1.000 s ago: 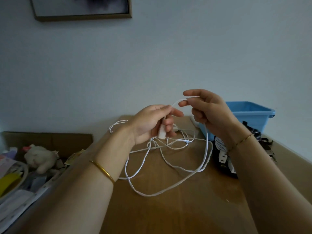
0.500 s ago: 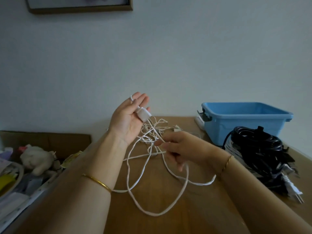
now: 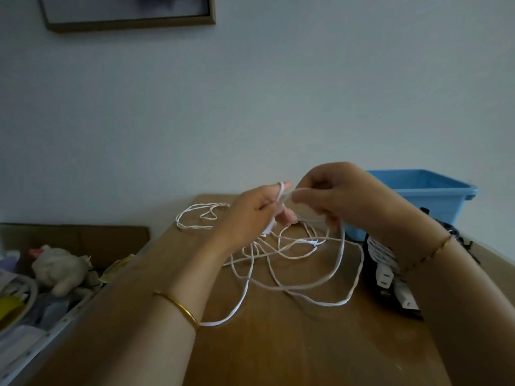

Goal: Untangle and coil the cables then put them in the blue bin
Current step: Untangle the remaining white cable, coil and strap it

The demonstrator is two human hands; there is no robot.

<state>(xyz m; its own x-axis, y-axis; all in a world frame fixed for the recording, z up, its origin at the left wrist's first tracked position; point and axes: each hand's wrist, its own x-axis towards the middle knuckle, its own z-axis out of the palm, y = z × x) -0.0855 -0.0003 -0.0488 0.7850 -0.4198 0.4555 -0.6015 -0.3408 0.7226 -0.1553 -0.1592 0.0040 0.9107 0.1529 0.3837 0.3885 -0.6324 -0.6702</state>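
Okay, left hand [image 3: 250, 215] curls its fingers round the thin white cable [image 3: 342, 246], right hand [image 3: 340, 196] pinches a strand beside it; I'd wind even loops, feeding slack gently, no yanking.

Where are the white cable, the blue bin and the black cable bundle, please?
white cable [image 3: 342, 246]: head view, on its thick hanging strand.
blue bin [image 3: 440, 207]: head view, on its front wall.
black cable bundle [image 3: 369, 260]: head view, on its dark left edge.

White cable [image 3: 295, 257], blue bin [image 3: 434, 196], brown wood tabletop [image 3: 278, 344], black cable bundle [image 3: 390, 274], gold bangle [image 3: 178, 305], pale grey wall [image 3: 250, 107].
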